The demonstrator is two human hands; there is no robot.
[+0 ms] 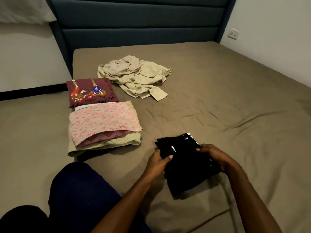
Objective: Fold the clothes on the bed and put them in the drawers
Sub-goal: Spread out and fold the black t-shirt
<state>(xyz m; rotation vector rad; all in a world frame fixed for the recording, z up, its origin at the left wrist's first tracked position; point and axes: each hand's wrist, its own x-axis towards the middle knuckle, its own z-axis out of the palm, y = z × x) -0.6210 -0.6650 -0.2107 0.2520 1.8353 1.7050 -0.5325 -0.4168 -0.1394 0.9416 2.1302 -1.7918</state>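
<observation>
Folded black garment (188, 167) with white markings, lying on the near part of the bed (235, 101). Left hand (157, 161) grips its left edge, thumb on top; right hand (213, 156) grips its right edge, fingers curled over the cloth. Left of it: a folded stack topped by a pink floral garment (104, 121); just beyond, a folded maroon printed T-shirt (90, 91). Farther off, centre: an unfolded heap of beige clothes (136, 76).

Bedroom, bed (218, 101), padded headboard (138, 19)
</observation>
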